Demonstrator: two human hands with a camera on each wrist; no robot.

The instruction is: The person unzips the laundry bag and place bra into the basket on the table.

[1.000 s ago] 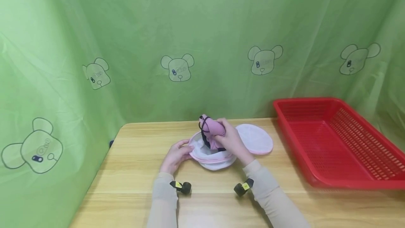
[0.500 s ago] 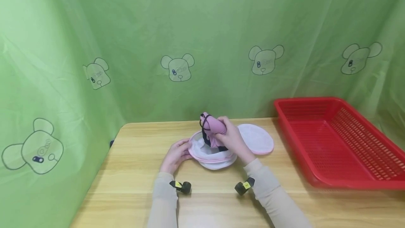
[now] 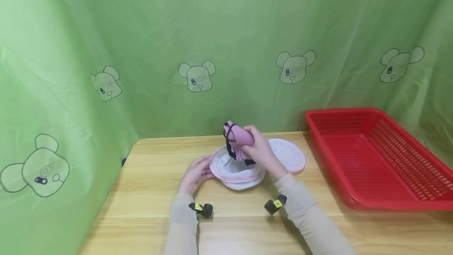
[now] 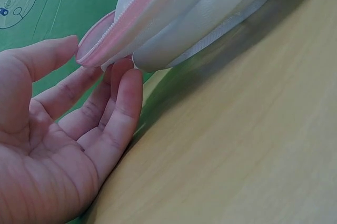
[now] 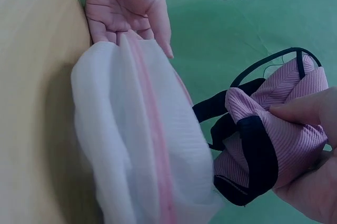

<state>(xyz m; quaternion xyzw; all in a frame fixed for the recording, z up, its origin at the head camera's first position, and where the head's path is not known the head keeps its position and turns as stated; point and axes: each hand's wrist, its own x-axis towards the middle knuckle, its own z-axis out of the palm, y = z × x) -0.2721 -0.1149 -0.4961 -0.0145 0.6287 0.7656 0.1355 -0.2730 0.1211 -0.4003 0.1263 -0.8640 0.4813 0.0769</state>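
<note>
My left hand (image 3: 196, 174) pinches the left rim of a round white mesh laundry bag (image 3: 238, 176) with pink zipper trim. In the left wrist view, the thumb meets the bag's pink rim (image 4: 118, 37) while the other fingers lie beneath it. My right hand (image 3: 262, 150) grips a bundled pink ribbed bra (image 3: 241, 136) with black straps and edging, just above the bag's opening. Seen from the right wrist, the bra (image 5: 295, 145) is pinched by the thumb and is beside the bag (image 5: 142, 145). The bag's inside is mostly hidden there.
A white oval lid (image 3: 286, 154) with a pink edge lies right of the bag, partly behind the right hand. At the right stands a large red plastic basket (image 3: 348, 192). A green curtain (image 3: 244, 23) hangs behind the wooden table (image 3: 155, 156).
The right hand has lifted the bra slightly, bringing its lower end higher in the bag's opening. The left hand keeps its hold on the rim, and the bag has barely moved.
</note>
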